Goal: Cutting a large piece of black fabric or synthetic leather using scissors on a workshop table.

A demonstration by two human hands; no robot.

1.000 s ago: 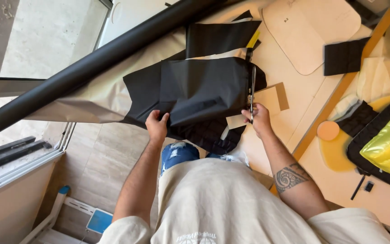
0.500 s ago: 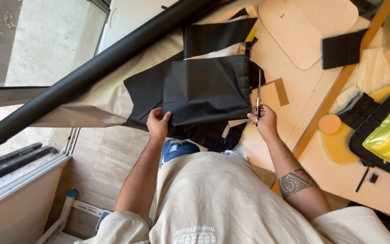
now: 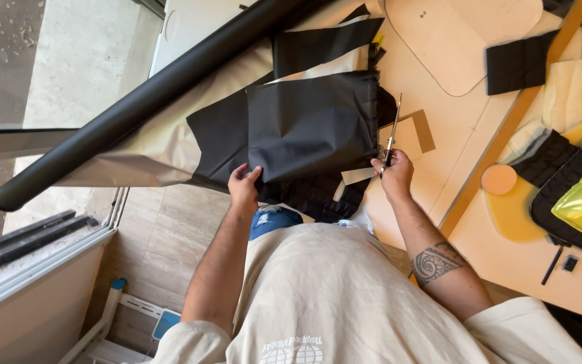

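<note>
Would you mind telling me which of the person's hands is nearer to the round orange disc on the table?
Right. The right hand, holding scissors at the black fabric's edge, sits just beside the orange disc; the left hand grips the fabric's opposite side, much farther off.

We wear a loose cream short-sleeved shirt with a small round printed emblem on its front, ripped blue jeans showing at the knee, and a dark patterned tattoo band around our right forearm.
</note>
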